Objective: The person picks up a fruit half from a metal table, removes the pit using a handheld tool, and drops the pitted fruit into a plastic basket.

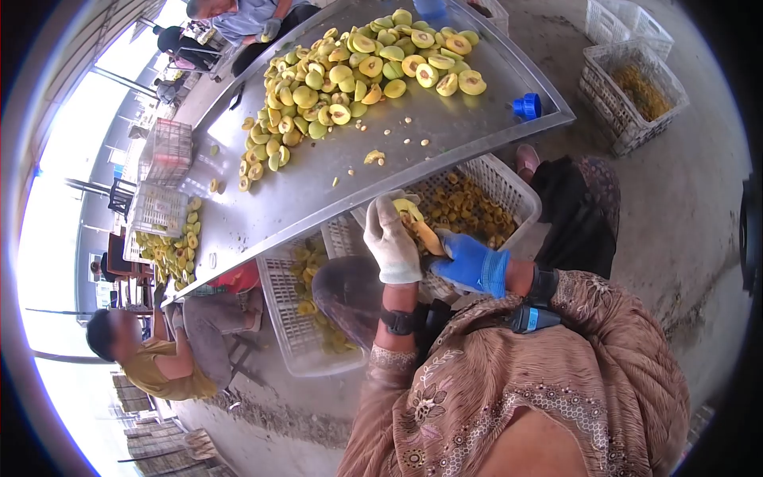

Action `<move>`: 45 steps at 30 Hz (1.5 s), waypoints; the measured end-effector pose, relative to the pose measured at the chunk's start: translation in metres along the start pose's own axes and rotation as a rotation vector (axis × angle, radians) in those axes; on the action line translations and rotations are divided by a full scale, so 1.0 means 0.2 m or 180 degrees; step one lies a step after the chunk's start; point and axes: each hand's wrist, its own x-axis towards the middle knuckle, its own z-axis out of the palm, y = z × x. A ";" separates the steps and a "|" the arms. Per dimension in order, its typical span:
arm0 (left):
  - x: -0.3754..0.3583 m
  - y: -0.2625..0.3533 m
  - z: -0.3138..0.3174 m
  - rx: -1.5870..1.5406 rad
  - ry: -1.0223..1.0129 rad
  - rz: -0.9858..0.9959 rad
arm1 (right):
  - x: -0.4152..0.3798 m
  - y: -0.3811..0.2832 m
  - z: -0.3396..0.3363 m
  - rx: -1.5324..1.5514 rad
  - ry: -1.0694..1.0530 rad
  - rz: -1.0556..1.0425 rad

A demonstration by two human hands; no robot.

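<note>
White-gloved left hand [392,240]: curling its fingers and thumb around a yellow cut fruit [408,209], clamping it in front of the body, just beside the near edge of the metal table [306,203].
Blue-gloved right hand [475,264]: closing in from the other side, appearing to grip the lower end of a curved orange-brown piece [430,238]; leaving it uncertain whether tool or fruit flesh.
Both hands: working close together above a white crate [524,189] holding hollow-looking fruit pieces [470,208].
Step in hand: probably freeing the pit from one fruit, judging by the pale pits [408,120] lying on the table.
Next move: seemingly calling for a firm left hold and a careful right-hand push, with fingers staying clear of any edge.
Fruit heap [338,78]: covering much of the tabletop, mostly showing green-yellow halves.
Blue cap [527,106]: sitting near the table's right corner.
Person in a mustard top [163,374]: sitting at the left, beyond another crate [277,324], also facing the table.
</note>
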 end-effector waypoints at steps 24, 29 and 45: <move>0.11 -0.04 -0.14 -0.0932 -0.0272 -0.0746 | 0.02 0.10 -0.30 0.1248 -0.1354 0.0736; 0.11 -0.20 -0.32 0.2718 -0.0185 0.1479 | 0.08 0.20 -0.26 0.0126 -0.1486 0.1021; 0.97 0.13 0.02 0.4071 -0.1140 0.0818 | 0.10 0.50 -0.31 -0.0398 -0.0885 0.1373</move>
